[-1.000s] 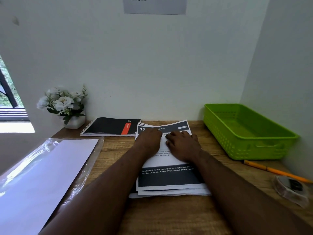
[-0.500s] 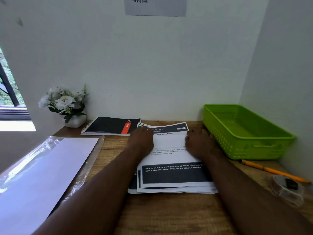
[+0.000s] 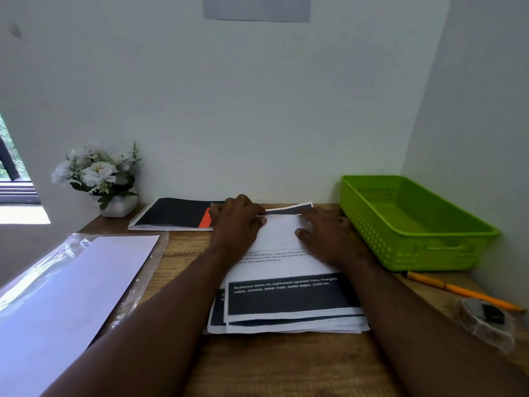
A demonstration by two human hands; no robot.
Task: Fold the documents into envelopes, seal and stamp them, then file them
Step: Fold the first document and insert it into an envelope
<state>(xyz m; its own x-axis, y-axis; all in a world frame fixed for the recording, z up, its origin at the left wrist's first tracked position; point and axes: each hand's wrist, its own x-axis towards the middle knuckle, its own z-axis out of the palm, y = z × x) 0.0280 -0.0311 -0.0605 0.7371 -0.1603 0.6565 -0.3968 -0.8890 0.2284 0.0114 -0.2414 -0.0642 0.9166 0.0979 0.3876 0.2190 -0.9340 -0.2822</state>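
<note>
Lime-green tray with a perforated dot pattern on its walls; brown wood-grain desk; orange-yellow pencil. Top document is white with a dark navy band carrying white text, notebook is black with an orange-red stripe and a white spiral edge. White flowers with green leaves in a white pot, pale lavender-white envelopes in clear glossy plastic, grey sign on a white wall.
</note>
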